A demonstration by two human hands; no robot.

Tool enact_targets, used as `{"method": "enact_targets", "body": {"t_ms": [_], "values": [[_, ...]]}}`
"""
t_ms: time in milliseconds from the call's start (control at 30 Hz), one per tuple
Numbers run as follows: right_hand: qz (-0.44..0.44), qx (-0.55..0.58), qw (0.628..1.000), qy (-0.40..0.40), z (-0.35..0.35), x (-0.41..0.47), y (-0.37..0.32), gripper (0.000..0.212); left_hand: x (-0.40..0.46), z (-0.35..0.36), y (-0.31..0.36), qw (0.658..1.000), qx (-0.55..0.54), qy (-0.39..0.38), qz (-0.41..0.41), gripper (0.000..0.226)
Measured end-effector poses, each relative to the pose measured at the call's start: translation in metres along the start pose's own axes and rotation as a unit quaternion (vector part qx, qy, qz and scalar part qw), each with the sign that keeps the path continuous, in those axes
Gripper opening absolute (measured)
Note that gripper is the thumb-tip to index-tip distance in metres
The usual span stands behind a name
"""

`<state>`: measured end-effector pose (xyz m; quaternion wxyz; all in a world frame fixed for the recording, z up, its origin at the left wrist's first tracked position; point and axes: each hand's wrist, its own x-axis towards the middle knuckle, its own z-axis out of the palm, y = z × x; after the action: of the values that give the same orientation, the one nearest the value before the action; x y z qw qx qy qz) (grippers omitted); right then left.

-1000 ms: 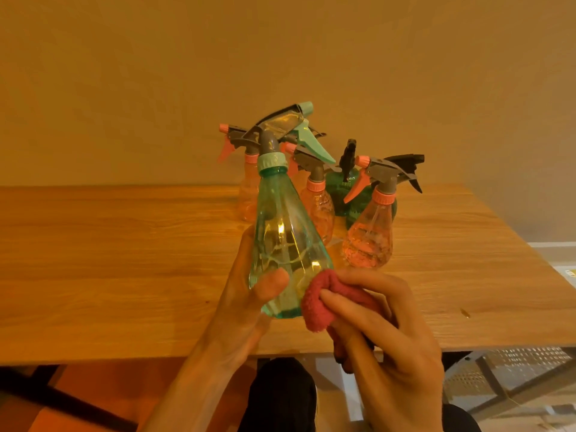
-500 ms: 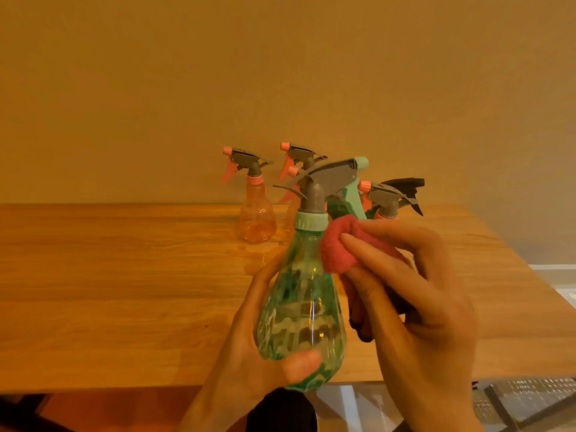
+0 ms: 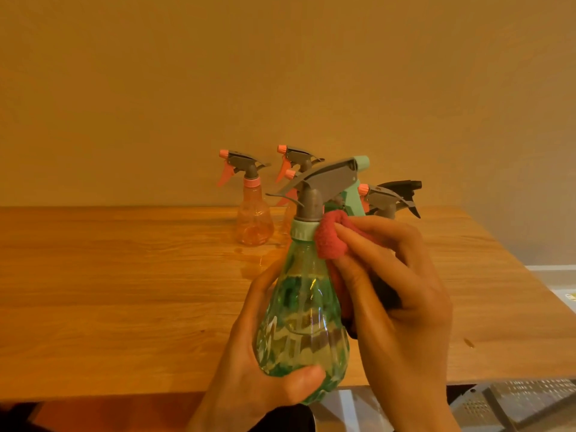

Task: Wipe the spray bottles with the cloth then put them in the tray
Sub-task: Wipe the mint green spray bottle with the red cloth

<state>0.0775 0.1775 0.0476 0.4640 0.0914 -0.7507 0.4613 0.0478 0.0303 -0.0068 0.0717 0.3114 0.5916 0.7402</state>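
While the left hand [image 3: 249, 363] curled its fingers [image 3: 307, 379] round the green bottle [image 3: 300, 319], steadying it upright, the right hand [image 3: 402, 307] pinched the red cloth [image 3: 331, 241] against its neck to wipe there.

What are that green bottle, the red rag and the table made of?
Green bottle: seemingly clear tinted plastic, glossy; the fingers behind show through it. Red cloth: soft, nubby fabric, perhaps terry or microfibre, bunched in folds. Table: wood or a wood-look laminate, with visible grain and a satin sheen.
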Motion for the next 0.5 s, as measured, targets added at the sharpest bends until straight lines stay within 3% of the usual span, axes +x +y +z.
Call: {"method": "enact_targets", "body": {"t_ms": [167,333,500], "values": [[-0.079,-0.058,0.995,-0.035,0.0044,-0.0056,-0.0026,0.030,0.0017,-0.0005,-0.0064,1.000,0.003,-0.001,0.002,0.088],[-0.013,-0.008,1.000,-0.004,0.0009,-0.0044,0.0035,0.028,-0.0010,0.0000,-0.0100,1.000,-0.015,-0.006,-0.008,0.086],[-0.009,-0.025,1.000,0.002,0.0011,-0.0075,0.0019,0.030,0.0012,0.0018,-0.0091,1.000,-0.014,-0.014,-0.007,0.086]]}}
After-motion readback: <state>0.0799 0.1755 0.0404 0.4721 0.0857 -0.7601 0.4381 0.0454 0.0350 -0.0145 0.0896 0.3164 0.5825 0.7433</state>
